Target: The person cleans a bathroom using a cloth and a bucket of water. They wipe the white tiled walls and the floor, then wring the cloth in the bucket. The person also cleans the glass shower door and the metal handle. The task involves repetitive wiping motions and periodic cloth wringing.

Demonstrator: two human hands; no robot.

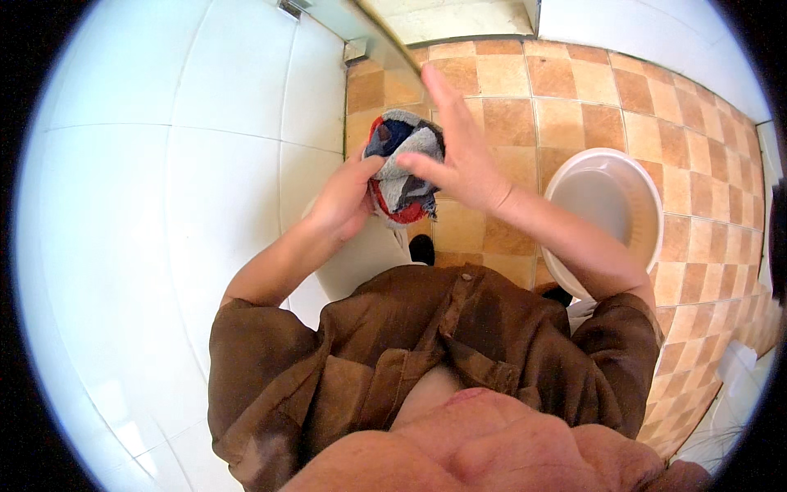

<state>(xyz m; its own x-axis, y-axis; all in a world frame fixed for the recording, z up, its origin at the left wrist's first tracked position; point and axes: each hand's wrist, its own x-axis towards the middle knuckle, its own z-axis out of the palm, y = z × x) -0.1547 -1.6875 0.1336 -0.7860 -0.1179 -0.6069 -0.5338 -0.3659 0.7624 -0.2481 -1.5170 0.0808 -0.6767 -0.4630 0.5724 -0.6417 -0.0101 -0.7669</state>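
Observation:
A bunched cloth (400,187) in grey, navy and red, with a towel-like texture, is gripped by my left hand (348,193). The left thumb lies over its near side, and its other fingers are mostly hidden behind the folds. On the cloth's right side is my right hand (469,156), fingers stretched upward and thumb reaching across the front of the bundle. Its fingertips are at the edge of a glass panel (392,41); whether they press on it I cannot tell.
White tiled wall (229,189) rises along the left. A white round basin (602,154), apparently with cloudy water inside, stands on the brown-and-cream checked floor (500,123) at right, partly behind my right forearm. A dark shoe (422,248) shows below the cloth.

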